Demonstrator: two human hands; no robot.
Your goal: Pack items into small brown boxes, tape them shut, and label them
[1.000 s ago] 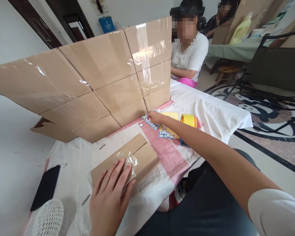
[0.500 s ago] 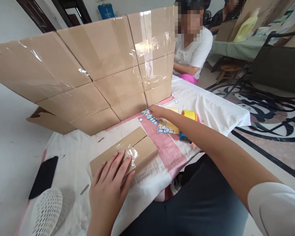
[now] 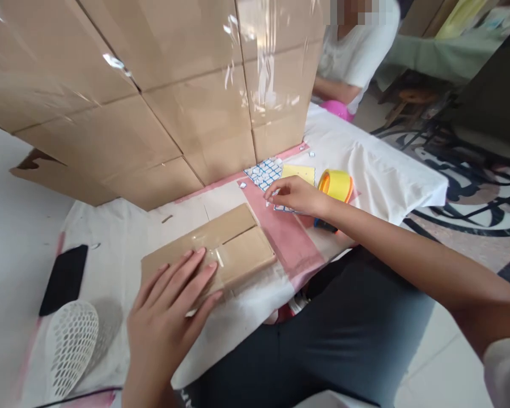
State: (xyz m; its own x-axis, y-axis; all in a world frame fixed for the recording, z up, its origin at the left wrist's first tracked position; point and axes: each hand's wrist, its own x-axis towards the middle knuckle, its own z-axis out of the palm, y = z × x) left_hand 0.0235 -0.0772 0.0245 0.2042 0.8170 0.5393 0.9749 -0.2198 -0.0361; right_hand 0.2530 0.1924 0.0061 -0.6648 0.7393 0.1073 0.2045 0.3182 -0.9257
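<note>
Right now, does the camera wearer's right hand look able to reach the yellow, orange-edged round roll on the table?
Probably yes: the right hand is close beside the yellow roll, whose upper part shows uncovered, though the forearm crosses before its lower edge.

The right hand (image 3: pixel 300 195) covers the middle of the yellow sheet (image 3: pixel 300 173); anything between its fingertips is too small to tell. The right forearm (image 3: pixel 365 235) hides part of the tape (image 3: pixel 338 184). The left hand (image 3: pixel 165 323) covers one corner of the box (image 3: pixel 242 246). The top and left edges crop the panel (image 3: pixel 195 107), which partly hides a person (image 3: pixel 361 56), head cut off above. The stool (image 3: pixel 414 97) is blurred, the chair (image 3: pixel 497 102) cropped at right.
</note>
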